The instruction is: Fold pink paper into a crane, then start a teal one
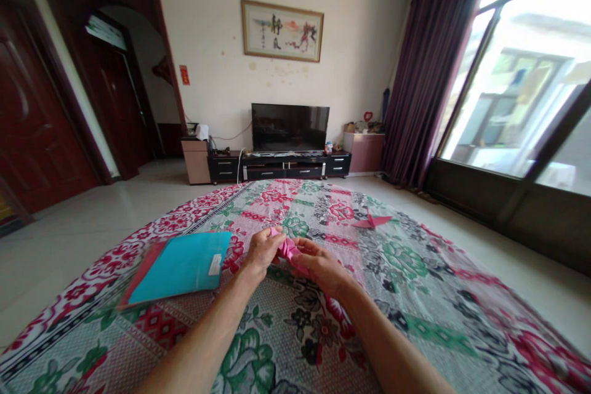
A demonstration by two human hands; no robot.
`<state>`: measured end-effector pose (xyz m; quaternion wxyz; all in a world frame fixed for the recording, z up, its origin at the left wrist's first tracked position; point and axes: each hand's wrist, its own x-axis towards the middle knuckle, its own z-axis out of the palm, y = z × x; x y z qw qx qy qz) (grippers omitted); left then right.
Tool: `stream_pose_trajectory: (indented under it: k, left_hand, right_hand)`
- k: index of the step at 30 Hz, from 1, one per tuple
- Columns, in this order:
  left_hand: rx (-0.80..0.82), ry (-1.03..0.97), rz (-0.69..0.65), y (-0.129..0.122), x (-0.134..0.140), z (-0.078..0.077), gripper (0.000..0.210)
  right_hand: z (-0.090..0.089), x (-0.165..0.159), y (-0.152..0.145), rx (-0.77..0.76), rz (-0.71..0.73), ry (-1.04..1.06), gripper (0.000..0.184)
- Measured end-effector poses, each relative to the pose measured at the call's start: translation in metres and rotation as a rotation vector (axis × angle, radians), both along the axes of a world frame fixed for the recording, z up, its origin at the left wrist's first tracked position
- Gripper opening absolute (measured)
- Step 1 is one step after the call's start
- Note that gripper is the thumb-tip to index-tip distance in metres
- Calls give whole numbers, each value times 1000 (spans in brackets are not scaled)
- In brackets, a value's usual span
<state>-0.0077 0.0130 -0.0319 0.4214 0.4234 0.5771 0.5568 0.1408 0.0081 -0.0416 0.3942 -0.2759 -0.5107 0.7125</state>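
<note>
A folded piece of pink paper [290, 249] is held between both hands above the middle of the table. My left hand [264, 250] pinches its upper left end between thumb and fingers. At the lower right end, my right hand [318, 263] has its fingers closed round the paper. Part of the paper is hidden behind the fingers. To the right on the cloth sits a folded pink paper crane [372, 221] with its wings spread, apart from both hands. Left of my hands lies a pack of coloured paper [184, 266], blue on top with a white label.
A flowered cloth [258, 345] covers the round table. Beyond the table's far edge stand a television [290, 128] and a low black cabinet [281, 166]. Dark curtains [420, 74] and a large window are on the right, wooden doors on the left.
</note>
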Motion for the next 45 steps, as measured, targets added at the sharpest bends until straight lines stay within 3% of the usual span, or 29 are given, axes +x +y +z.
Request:
stream_pose_trajectory:
  k: [5,9,21,31,35,39,45]
  left_hand:
    - [32,153,60,5,2,-6,37]
    - [74,241,74,8,2,-10,30]
    - [61,302,103,7,3,-8,26]
    - [82,361,40,7,1,-10,25]
    - [240,399,112,1,-1,-2,30]
    - [466,418,9,-6,1,2,19]
    - [517,497,-93,-5,7,-6,16]
  right_hand:
    - [5,-2,-5,37,-76,-47,34]
    - [9,-5,-8,44,-93,-76,23]
    - [1,-12,-3,102,-114,-101,34]
    - [2,-8,-3,0,-170,24,29]
    - [-1,-6,1,-18,-285,25,30]
    - [-5,-6,7,18,-403,36,32]
    - [-6,-7,9,136,-427,21,31]
